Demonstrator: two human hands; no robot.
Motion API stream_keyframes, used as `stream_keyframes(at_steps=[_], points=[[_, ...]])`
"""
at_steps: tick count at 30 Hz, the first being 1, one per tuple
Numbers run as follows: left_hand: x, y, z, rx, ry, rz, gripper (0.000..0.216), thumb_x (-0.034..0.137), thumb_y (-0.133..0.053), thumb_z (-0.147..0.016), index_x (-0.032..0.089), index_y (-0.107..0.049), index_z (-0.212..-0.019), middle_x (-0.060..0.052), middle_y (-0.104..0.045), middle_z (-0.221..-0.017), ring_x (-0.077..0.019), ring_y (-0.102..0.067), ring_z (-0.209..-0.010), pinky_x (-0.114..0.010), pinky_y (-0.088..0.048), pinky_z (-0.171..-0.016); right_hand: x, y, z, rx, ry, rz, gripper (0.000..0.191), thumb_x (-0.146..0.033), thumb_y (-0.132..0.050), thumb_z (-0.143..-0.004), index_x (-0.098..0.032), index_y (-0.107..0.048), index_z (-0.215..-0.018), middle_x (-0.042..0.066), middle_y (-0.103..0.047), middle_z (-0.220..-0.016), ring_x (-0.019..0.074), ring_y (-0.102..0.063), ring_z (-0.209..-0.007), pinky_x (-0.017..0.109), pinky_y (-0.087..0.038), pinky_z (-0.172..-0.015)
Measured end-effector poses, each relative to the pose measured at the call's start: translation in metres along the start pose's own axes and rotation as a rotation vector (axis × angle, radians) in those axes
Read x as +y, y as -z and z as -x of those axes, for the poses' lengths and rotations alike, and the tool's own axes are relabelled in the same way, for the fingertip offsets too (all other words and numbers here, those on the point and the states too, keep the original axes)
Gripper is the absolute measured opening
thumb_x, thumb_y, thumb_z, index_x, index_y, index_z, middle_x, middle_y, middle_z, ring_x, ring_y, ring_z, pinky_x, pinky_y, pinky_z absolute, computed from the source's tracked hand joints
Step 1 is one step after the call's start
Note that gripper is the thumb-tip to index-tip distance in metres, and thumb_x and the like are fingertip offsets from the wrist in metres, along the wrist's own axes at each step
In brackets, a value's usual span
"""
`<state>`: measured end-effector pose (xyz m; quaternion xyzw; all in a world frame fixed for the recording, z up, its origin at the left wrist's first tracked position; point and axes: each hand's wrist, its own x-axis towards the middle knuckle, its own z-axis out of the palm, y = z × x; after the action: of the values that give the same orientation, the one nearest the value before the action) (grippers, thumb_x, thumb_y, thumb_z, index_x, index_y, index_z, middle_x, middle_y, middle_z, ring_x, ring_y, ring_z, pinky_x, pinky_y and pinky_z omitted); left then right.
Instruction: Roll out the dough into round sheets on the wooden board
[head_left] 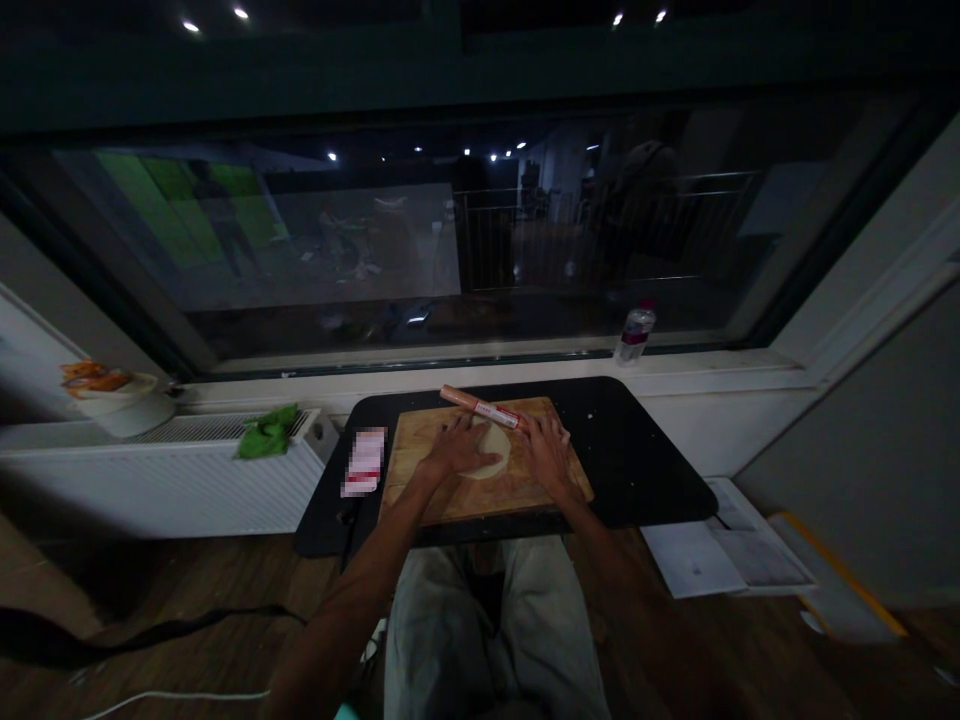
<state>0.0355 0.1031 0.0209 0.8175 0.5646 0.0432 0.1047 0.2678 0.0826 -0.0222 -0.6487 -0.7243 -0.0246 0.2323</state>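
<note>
Two bare hands, left [454, 446] and right [546, 452], over a wooden board [536, 487] set on the left and middle part of a black worktop [637, 455], close to its near edge. On the board, between the hands, a round, pale sheet of dough [498, 442]. Left hand palm down at the dough's left side, fingers loosely spread, thumb stretched across its surface; gripping nothing. Right hand on the right part of the board, fingers bent forward and reaching the right end of a rolling pin [484, 407] with a red-and-white label; cannot tell whether closed around it. Pin aslant on the far side of the dough, left end sticking out towards the worktop's far edge, right end nearer. By the worktop's left edge, beside the board, a pixelated pink-and-white item [365, 462]. Beyond the far right corner, on a white windowsill [720, 372], a clear bottle [634, 334] with a pink label. Off the left edge, a green cloth [268, 432] draped over a white radiator [225, 495].
</note>
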Motion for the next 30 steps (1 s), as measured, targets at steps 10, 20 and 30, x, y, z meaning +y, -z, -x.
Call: stream_keyframes(at_steps=[10,20,30], points=[[0.039,-0.006,0.017,0.01,0.303,-0.102,0.09,0.082,-0.057,-0.102,0.02,-0.059,-0.167,-0.032,-0.057,-0.17,-0.0573,-0.054,-0.154,-0.078,-0.041,-0.122,0.0,-0.001,0.0,-0.008,0.006,-0.018,0.043,-0.038,-0.045,-0.123,-0.027,-0.062,-0.16,0.014,-0.069,-0.141,0.0334,-0.054,-0.135,0.05,-0.04,-0.113],[0.039,-0.013,0.039,-0.035,0.334,-0.105,0.12,0.099,-0.06,-0.089,0.013,-0.049,-0.173,-0.038,-0.047,-0.175,-0.0637,-0.041,-0.163,-0.084,-0.035,-0.124,0.0,-0.003,0.0,0.001,0.012,-0.038,0.043,-0.037,-0.046,-0.121,-0.028,-0.064,-0.158,0.015,-0.07,-0.14,0.0341,-0.054,-0.134,0.051,-0.04,-0.114],[0.029,-0.028,0.053,0.109,-0.016,0.025,0.072,0.073,-0.063,-0.107,0.038,-0.058,-0.169,-0.012,-0.042,-0.187,-0.0436,-0.032,-0.175,-0.076,-0.02,-0.14,-0.001,0.0,0.001,-0.013,0.037,-0.04,0.043,-0.037,-0.045,-0.121,-0.029,-0.064,-0.159,0.014,-0.069,-0.142,0.0348,-0.054,-0.138,0.052,-0.04,-0.116]])
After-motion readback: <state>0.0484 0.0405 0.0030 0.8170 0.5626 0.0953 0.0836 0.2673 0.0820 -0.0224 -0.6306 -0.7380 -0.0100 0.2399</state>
